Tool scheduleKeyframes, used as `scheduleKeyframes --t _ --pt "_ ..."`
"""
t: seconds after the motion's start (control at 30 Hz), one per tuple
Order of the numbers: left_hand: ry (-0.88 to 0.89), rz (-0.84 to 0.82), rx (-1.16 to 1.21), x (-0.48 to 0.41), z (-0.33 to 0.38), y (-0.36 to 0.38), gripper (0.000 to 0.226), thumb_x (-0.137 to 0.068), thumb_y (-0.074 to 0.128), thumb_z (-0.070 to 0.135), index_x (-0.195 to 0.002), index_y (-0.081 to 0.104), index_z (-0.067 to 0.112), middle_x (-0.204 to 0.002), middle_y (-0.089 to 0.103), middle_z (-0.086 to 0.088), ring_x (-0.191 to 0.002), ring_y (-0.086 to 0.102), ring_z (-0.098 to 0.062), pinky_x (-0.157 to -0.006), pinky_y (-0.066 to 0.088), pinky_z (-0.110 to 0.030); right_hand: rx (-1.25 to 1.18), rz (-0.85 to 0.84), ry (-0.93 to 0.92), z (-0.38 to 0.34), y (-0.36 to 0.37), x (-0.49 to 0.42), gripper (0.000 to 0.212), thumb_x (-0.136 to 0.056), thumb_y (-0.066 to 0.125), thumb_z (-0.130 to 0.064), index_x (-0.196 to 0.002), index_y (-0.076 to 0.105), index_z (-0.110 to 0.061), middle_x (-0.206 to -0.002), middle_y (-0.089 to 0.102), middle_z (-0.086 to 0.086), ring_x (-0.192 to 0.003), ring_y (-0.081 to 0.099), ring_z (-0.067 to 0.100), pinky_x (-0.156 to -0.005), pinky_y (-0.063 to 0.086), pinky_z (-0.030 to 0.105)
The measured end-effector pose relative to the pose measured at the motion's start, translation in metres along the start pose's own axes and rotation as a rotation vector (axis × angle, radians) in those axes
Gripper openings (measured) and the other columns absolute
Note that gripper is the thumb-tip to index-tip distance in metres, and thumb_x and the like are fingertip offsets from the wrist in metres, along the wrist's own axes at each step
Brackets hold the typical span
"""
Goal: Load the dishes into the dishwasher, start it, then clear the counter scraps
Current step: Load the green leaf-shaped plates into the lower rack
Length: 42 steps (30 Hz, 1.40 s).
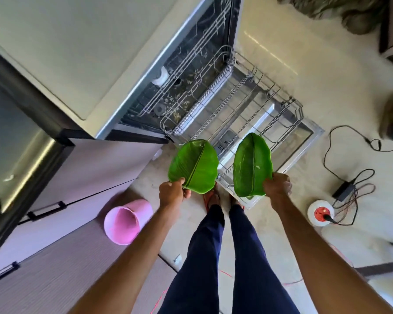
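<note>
Head view.

Hands, two. Left hand (171, 192): arm stretched forward and down, thumb and fingers curled round the near edge of the left plate. Right hand (278, 186): arm likewise extended, fingers gripping the near right edge of the right plate.

Plates, two, glossy green, leaf-shaped, each with a central midrib. Left plate (193, 166) and right plate (252, 165) are held side by side, apart, with their faces turned up toward the camera. The long axis follows the midrib, running from the hand away from the person. The far tips point toward the dishwasher, the left plate's leaning slightly rightward.

Dishwasher, one, with its door (309, 137) folded down. One grey wire rack (247, 103) is pulled out over the door, its near corner overlapped by the right plate.

Floor items: one pink plastic bucket (125, 223), one white round socket reel with a red centre (320, 213), and one black power adapter (345, 189) with cables.
</note>
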<state>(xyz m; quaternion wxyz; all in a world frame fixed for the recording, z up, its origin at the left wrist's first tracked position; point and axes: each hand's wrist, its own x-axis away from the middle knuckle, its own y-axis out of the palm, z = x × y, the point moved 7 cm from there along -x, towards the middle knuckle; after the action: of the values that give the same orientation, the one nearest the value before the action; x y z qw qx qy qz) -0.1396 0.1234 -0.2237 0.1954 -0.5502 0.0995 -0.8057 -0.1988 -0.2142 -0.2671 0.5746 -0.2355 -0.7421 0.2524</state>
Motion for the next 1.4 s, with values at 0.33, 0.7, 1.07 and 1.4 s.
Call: scheduleKeyframes --t 0.33,0.7,1.07,1.4 --pt "-0.067 -0.004 0.038 -0.056 -0.048 0.084 0.022 -0.095 0.058 0.003 -0.075 0.051 -0.003 -0.062 0.050 -0.016 -0.044 0.046 -0.020 -0.035 0.039 -0.018 0.118 0.055 -0.391 -0.028 0.027 -0.087 0.042 -0.067 0.044 -0.024 -0.088 0.074 -0.002 -0.080 0.070 0.025 -0.063 0.055 0.038 -0.052 0.034 0.022" --pt "-0.062 0.043 0.064 -0.082 -0.067 0.101 0.020 -0.095 0.059 0.003 -0.078 0.051 -0.003 -0.063 0.051 -0.015 -0.044 0.047 -0.021 -0.036 0.042 -0.019 0.259 0.057 -0.751 -0.071 0.085 -0.162 0.046 -0.087 0.044 -0.039 -0.114 0.070 -0.011 -0.097 0.071 0.019 -0.081 0.069 0.035 -0.072 0.059 0.046" --pt "-0.078 0.078 0.157 -0.100 -0.058 0.094 0.016 -0.094 0.062 0.005 -0.081 0.053 0.001 -0.063 0.053 -0.010 -0.051 0.050 -0.018 -0.045 0.050 -0.023 0.292 0.015 -0.803 -0.076 0.112 -0.158 0.041 -0.094 0.058 -0.006 -0.131 0.066 -0.023 -0.098 0.072 0.024 -0.074 0.069 0.041 -0.070 0.060 0.051" --pt "-0.079 0.090 0.161 -0.109 -0.050 0.082 0.018 -0.095 0.061 0.006 -0.079 0.055 0.002 -0.060 0.054 -0.009 -0.043 0.051 -0.014 -0.046 0.050 -0.025 0.139 0.108 -0.913 -0.080 0.095 -0.163 0.040 -0.095 0.045 -0.017 -0.128 0.068 -0.012 -0.079 0.072 0.019 -0.057 0.058 0.025 -0.056 0.056 0.041"
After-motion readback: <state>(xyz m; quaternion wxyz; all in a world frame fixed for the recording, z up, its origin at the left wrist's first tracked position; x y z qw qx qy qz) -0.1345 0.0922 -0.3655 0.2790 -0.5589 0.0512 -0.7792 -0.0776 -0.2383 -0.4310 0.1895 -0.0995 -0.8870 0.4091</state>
